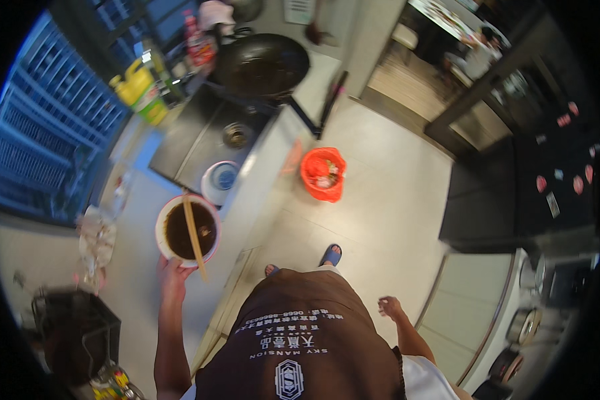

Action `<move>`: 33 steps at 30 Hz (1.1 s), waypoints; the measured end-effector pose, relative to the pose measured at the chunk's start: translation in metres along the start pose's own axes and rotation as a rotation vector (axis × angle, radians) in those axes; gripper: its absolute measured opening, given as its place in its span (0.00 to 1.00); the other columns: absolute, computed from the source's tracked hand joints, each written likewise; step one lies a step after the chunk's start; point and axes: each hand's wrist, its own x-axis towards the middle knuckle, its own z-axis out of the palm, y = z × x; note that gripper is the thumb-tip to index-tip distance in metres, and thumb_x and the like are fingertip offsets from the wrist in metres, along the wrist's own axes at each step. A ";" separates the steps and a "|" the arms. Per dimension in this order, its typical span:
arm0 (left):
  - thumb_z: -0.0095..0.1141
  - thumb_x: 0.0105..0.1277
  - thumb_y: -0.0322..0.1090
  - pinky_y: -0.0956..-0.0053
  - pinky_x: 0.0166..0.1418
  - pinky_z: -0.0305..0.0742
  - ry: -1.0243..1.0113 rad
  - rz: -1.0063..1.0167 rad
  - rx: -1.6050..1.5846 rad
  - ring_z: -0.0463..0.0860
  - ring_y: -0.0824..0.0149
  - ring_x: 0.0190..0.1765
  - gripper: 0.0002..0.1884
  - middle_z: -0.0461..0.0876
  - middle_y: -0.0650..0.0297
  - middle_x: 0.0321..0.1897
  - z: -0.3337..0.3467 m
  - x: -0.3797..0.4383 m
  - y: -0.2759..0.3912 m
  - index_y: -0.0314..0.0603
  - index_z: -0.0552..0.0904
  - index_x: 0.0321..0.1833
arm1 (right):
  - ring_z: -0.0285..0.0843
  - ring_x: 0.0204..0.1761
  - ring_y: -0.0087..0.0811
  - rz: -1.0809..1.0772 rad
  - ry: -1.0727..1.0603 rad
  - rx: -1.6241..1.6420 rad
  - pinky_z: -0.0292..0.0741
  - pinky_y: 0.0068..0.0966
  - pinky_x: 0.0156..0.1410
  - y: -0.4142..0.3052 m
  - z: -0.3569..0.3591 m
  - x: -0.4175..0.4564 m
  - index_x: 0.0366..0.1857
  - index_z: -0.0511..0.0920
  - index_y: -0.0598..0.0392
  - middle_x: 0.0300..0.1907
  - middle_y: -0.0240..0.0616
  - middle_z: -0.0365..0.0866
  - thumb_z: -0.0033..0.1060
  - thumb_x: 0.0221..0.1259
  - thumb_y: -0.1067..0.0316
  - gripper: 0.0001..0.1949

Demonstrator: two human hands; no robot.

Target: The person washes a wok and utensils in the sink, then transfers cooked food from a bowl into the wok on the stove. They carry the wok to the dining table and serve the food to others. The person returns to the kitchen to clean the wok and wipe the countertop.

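My left hand (173, 281) grips the near rim of a white bowl (160, 235) with a pinkish-red edge. Dark brown liquid (180, 225) fills much of it, with a small pale bit afloat. A pair of wooden chopsticks (193, 232) lies across the bowl's top, overhanging both sides. Whether the bowl rests on the countertop (140, 280) or is held above it, I cannot tell. Just beyond it, a smaller blue-and-white bowl (222, 177) sits at the edge of the gas hob (195, 135). My right hand (390, 307) hangs over the floor at my side, loosely curled and with nothing visible in it.
A black wok (262, 65) stands on the far burner, its handle toward the counter edge. Yellow oil jug (140, 95) is by the window. A red-lined bin (323, 175) stands on the floor ahead; a dark refrigerator (480, 200) is right. A person (477, 55) sits beyond the doorway.
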 end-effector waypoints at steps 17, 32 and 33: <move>0.45 0.65 0.20 0.53 0.54 0.95 -0.312 -0.203 0.177 0.92 0.49 0.54 0.30 0.84 0.47 0.62 0.317 -0.030 -0.078 0.31 0.72 0.74 | 0.91 0.33 0.32 -0.170 0.069 -0.353 0.89 0.33 0.40 -0.032 -0.200 0.111 0.64 0.85 0.59 0.38 0.45 0.93 0.68 0.73 0.56 0.22; 0.46 0.69 0.19 0.58 0.51 0.96 -0.672 -0.169 0.317 0.93 0.53 0.53 0.27 0.86 0.49 0.60 0.757 0.087 -0.095 0.33 0.74 0.73 | 0.92 0.46 0.38 -0.321 0.270 -0.025 0.87 0.36 0.55 -0.267 -0.432 0.248 0.63 0.85 0.53 0.43 0.48 0.93 0.64 0.75 0.58 0.19; 0.46 0.69 0.19 0.59 0.50 0.96 -0.691 -0.168 0.318 0.93 0.53 0.53 0.27 0.86 0.50 0.60 0.785 0.098 -0.094 0.33 0.74 0.73 | 0.92 0.46 0.39 -0.282 0.270 -0.041 0.87 0.36 0.55 -0.261 -0.441 0.252 0.63 0.85 0.53 0.43 0.48 0.93 0.64 0.75 0.58 0.19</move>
